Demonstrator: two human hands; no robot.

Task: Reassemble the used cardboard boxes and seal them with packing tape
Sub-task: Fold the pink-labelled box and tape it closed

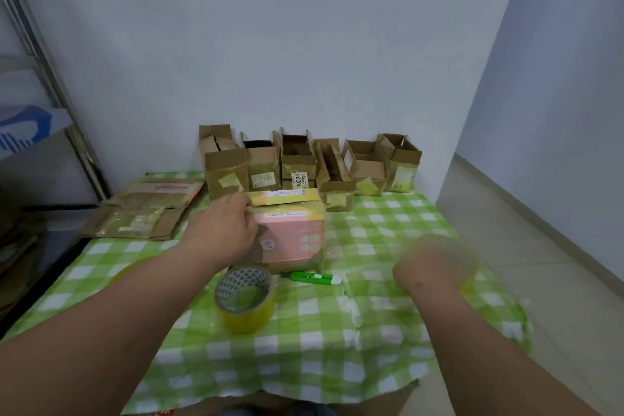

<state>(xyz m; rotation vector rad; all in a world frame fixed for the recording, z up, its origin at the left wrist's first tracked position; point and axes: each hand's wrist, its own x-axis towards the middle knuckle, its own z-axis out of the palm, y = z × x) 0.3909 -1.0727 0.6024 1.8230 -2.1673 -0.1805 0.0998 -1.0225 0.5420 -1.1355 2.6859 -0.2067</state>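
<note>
A pink and yellow cardboard box (pixel 293 242) with a white label on top stands on the green checked tablecloth (pixel 337 348). My left hand (pixel 223 230) grips its upper left edge, fingers curled over the top. My right hand (pixel 432 263) hovers to the right of the box and is heavily blurred. A yellow rim shows at its right side, and I cannot tell what it is. A roll of yellow packing tape (pixel 246 301) stands in front of the box. Beside it lies a green and white cutter (pixel 315 278).
Several open brown boxes (pixel 297 162) stand in a row against the back wall. Flattened cardboard (pixel 145 209) lies at the table's left rear corner. A yellow shape (pixel 128 269) peeks out under my left forearm. A metal frame stands to the left, with bare floor to the right.
</note>
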